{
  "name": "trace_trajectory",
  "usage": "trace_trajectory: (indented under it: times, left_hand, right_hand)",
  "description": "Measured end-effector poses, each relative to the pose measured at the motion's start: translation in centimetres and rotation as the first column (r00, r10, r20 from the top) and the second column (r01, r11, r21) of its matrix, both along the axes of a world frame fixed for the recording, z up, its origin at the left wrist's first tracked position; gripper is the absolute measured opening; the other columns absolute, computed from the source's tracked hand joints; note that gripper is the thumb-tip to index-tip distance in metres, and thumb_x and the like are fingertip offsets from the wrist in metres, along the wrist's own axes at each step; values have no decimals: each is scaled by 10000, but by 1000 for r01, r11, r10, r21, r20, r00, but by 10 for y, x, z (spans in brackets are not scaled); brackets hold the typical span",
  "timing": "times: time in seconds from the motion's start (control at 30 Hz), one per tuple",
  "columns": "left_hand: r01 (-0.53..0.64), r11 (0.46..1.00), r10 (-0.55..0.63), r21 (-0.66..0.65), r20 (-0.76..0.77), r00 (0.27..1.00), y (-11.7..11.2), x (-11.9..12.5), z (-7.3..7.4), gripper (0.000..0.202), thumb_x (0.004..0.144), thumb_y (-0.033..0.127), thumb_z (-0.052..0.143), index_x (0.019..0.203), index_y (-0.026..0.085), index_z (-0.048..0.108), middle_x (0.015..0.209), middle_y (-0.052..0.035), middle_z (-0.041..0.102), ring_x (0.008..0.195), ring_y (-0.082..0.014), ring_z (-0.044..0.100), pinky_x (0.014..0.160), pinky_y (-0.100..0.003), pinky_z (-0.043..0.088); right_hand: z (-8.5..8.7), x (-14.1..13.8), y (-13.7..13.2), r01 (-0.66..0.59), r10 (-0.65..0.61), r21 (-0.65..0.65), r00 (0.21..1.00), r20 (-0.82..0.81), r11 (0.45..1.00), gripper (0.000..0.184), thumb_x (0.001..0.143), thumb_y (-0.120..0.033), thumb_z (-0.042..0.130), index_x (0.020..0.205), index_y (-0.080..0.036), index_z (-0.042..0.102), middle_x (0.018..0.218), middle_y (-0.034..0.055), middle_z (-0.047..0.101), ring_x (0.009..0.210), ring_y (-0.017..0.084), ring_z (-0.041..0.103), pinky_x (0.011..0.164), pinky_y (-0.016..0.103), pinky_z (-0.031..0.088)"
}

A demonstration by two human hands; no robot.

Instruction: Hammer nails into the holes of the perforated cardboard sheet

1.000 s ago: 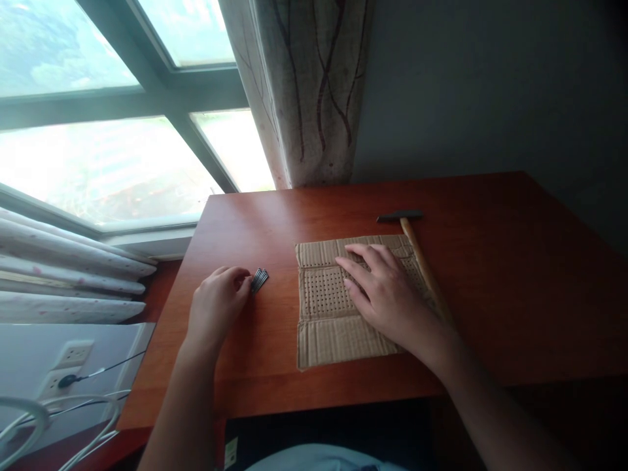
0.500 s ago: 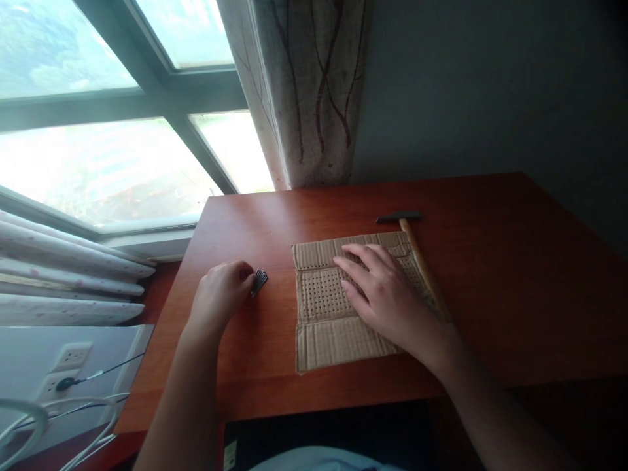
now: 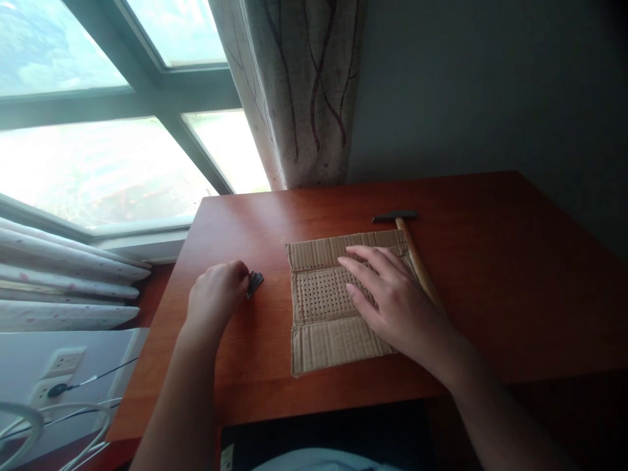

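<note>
Left hand (image 3: 214, 297), grip closed, pinches a bundle of nails (image 3: 255, 283) on the worktop (image 3: 515, 294); right hand (image 3: 395, 297) lies flat, grip open, on perforated cardboard (image 3: 318, 333) beside a hammer (image 3: 415, 255).

Left hand (image 3: 216, 296) curled, fingertips pinched; right hand (image 3: 395, 297) flat — fingers spread.

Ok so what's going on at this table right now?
A person is working at a reddish wooden table. Their right hand lies flat, fingers spread, on a piece of cardboard punched with rows of small holes. Their left hand has its curled fingers at a small bundle of nails on the table, left of the cardboard; whether it pinches them is unclear. A hammer lies along the cardboard's right edge.
</note>
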State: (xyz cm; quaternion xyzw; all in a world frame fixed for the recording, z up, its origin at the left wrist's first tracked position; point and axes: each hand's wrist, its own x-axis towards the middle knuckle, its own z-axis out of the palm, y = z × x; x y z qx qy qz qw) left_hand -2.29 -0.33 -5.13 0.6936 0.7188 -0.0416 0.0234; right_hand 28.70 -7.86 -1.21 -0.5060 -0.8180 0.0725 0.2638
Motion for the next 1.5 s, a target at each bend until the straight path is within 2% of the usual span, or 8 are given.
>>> trace_trajectory:
  times: [0.23, 0.37, 0.43, 0.57, 0.67, 0.87, 1.13, 1.5]
  left_hand:
    - [-23, 990, 12, 139, 83, 997, -3, -4, -1, 224, 860, 369, 564, 884, 240, 746, 894, -95, 776, 775, -292, 706, 576, -333, 406]
    - [-112, 935, 1, 336, 315, 949, -5, -9, 6, 244, 829, 311, 595, 976, 212, 762, 912, -67, 770, 823, -244, 715, 736, -344, 528]
    - [-158, 920, -54, 360, 513, 857, -7, -5, 14, 241, 817, 326, 639, 980, 199, 763, 918, -47, 771, 812, -210, 720, 798, -338, 568]
    - [-223, 923, -167, 313, 849, 501, -17, 23, 34, 226, 798, 358, 735, 938, 180, 744, 924, -44, 780, 823, -187, 735, 798, -314, 618]
    - [-145, 931, -250, 335, 876, 413, -25, 55, 45, 196, 833, 337, 744, 941, 174, 750, 902, -50, 781, 791, -178, 730, 740, -301, 623]
    - [141, 868, -474, 476, 711, 520, -23, 98, 44, 106, 904, 261, 683, 913, 195, 766, 872, -39, 778, 776, -153, 702, 759, -265, 576]
    - [105, 866, -460, 488, 698, 549, -17, 101, 25, 116, 903, 271, 676, 942, 203, 763, 882, -37, 777, 789, -177, 697, 878, -343, 559]
    - [148, 834, -510, 531, 643, 571, -14, 102, 18, 66, 909, 244, 675, 923, 235, 738, 862, 24, 773, 783, -147, 701, 1188, -477, 376]
  right_hand:
    - [5, 22, -4, 78, -72, 64, 993, -97, 995, 358, 1007, -180, 511, 1343, -195, 635, 1341, 112, 658, 1261, 270, 597, 1094, 493, 516]
    - [2, 66, -2, 297, -277, 82, 941, -196, 951, 326, 999, -248, 530, 1294, -237, 666, 1312, 101, 684, 1183, 275, 661, 1030, 491, 560]
    - [-10, 91, 4, 395, -379, 44, 904, -199, 918, 328, 983, -303, 548, 1276, -231, 677, 1252, 113, 702, 1031, 264, 705, 912, 470, 607]
    - [-45, 122, 24, 477, -475, -32, 861, -181, 878, 363, 953, -370, 547, 1237, -197, 695, 1202, 142, 708, 919, 258, 707, 790, 439, 620]
    - [-71, 127, 37, 514, -513, -29, 848, -134, 857, 409, 950, -401, 525, 1225, -155, 701, 1177, 165, 692, 914, 274, 695, 818, 469, 604]
    - [-104, 121, 45, 535, -535, -18, 841, -78, 845, 459, 938, -436, 539, 1251, -136, 688, 1149, 182, 650, 917, 282, 670, 878, 499, 576]
    - [-114, 119, 44, 504, -504, -18, 863, -29, 863, 444, 922, -350, 506, 1260, -113, 669, 1123, 189, 644, 970, 313, 657, 923, 521, 550]
    - [-113, 118, 44, 512, -515, -58, 855, -63, 857, 451, 904, -353, 492, 1250, -125, 668, 1138, 199, 633, 975, 320, 650, 927, 516, 539]
